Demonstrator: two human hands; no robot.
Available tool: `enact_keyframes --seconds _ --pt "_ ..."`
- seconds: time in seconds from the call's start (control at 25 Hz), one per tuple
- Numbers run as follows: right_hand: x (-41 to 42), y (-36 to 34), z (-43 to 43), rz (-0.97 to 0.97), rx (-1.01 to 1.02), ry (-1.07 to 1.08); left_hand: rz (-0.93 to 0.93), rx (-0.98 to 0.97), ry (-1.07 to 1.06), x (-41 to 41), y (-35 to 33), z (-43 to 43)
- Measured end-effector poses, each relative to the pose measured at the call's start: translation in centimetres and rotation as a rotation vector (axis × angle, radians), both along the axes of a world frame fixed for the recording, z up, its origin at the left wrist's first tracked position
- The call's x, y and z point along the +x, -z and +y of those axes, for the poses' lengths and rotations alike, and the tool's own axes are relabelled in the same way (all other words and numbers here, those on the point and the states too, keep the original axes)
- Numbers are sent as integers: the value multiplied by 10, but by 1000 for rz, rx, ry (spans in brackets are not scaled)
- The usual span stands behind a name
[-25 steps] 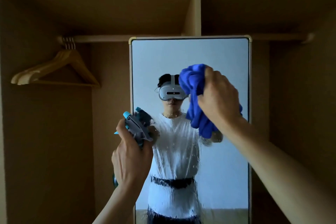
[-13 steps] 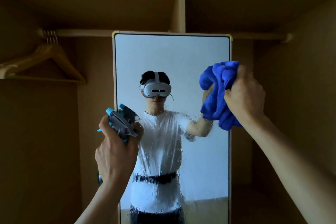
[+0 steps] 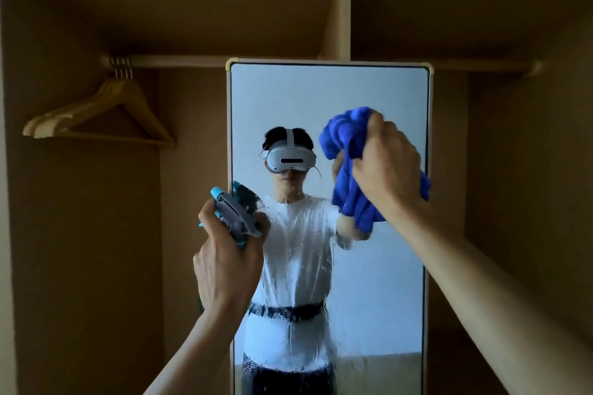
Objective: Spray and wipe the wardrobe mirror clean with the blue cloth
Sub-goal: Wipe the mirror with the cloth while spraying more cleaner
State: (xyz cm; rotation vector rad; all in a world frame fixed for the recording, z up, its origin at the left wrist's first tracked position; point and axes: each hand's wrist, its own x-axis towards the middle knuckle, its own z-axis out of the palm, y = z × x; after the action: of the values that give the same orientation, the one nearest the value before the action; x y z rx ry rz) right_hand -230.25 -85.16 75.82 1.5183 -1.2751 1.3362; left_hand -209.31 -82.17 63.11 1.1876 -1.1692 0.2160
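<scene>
A tall mirror (image 3: 327,96) with a pale frame stands inside the wardrobe. Its middle and lower glass is streaked with wet spray drops. My right hand (image 3: 386,167) grips a bunched blue cloth (image 3: 348,170) against the glass at the mirror's upper right. My left hand (image 3: 224,263) holds a grey and light-blue spray bottle (image 3: 232,213) by its trigger head at the mirror's left edge, nozzle pointing up and left. The bottle's body is hidden behind my hand.
Several wooden hangers (image 3: 99,115) hang on the rail (image 3: 179,61) at the upper left. A vertical divider (image 3: 343,16) rises above the mirror. Brown wardrobe walls close in on both sides.
My right hand with the cloth swept right across the glass, then came back a little toward the middle. The left hand kept holding the bottle at the mirror's left edge.
</scene>
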Motion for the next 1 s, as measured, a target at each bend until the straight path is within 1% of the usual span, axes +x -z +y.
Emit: enact_keyframes --seconds 0.12,0.24,0.36,0.44,0.52,0.64,0.8,1.0 --pt "51 -1 5 124 15 -26 -1 2 24 3 -1 4" --pt "92 -2 8 303 -36 1 26 18 68 7 -3 7" --pt "120 2 6 495 -82 -16 49 11 123 12 -3 7" --pt "130 5 4 579 -95 -51 68 18 165 16 -3 5" --pt "129 6 0 596 -86 -108 82 28 207 21 0 3" --pt "122 4 -2 611 -44 -161 155 85 280 36 8 -3" --pt "118 -3 0 653 33 -181 71 97 289 45 22 -8" --pt "115 -8 -5 694 -17 -138 100 133 339 50 25 -10"
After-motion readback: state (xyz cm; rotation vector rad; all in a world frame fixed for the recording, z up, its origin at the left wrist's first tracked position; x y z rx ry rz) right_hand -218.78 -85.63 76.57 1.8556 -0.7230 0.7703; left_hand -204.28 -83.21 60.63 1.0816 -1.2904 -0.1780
